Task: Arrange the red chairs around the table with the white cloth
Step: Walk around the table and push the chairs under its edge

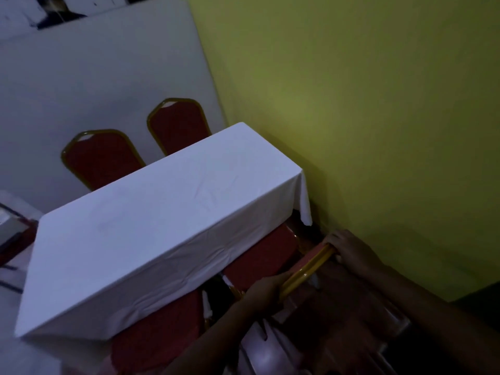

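Note:
A table with a white cloth (151, 226) fills the middle of the head view. Two red chairs with gold frames stand at its far side, one on the left (100, 158), one on the right (178, 125). At the near side, a red chair (259, 255) is pushed partly under the cloth, and both hands grip the gold top rail of its back. My left hand (266, 292) holds the rail's near end; my right hand (349, 250) holds its far end by the wall. Another red seat (157, 336) shows under the cloth at the lower left.
A yellow-green wall (365, 117) runs close along the table's right end. A white wall (94, 77) stands behind the far chairs. The light is dim. A pale plastic item (267, 347) lies on the floor below my arms.

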A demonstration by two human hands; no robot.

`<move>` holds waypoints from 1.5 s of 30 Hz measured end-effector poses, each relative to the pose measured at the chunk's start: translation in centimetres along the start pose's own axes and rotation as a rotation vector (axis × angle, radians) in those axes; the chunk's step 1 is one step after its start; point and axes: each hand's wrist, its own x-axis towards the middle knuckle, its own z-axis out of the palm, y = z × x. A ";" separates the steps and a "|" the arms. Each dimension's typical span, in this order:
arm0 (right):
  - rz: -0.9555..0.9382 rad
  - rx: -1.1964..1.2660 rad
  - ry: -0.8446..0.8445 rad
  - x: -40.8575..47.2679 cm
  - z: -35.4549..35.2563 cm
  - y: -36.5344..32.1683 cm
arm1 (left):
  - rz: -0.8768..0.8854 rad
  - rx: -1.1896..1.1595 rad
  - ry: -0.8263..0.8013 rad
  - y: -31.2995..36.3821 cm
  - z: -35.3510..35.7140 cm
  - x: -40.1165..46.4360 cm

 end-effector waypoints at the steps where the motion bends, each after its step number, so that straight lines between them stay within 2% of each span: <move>1: -0.021 0.010 -0.026 0.4 0.4 -0.6 | -0.016 0.004 -0.005 -1.1 -0.4 -0.5; 5: -0.098 0.033 -0.083 2.4 2.5 -2.5 | -0.066 0.063 -0.003 -4.9 -2.5 -2.2; 12: -0.107 0.036 -0.104 3.2 3.7 -3.6 | -0.134 0.227 0.021 -4.4 -4.8 -4.1; 21: -0.143 0.047 -0.023 1.6 3.6 -4.4 | -0.141 0.215 -0.004 -5.4 -4.1 -4.5; 33: -0.078 0.037 -0.070 3.2 3.7 -3.9 | -0.149 0.246 0.054 -4.6 -4.7 -4.1; 41: -0.087 0.115 -0.003 2.8 4.1 -5.0 | -0.090 0.179 0.196 -5.9 -3.8 -5.4; 45: -0.178 0.098 0.055 1.8 5.1 -8.1 | -0.112 0.115 0.254 -7.9 -3.5 -7.7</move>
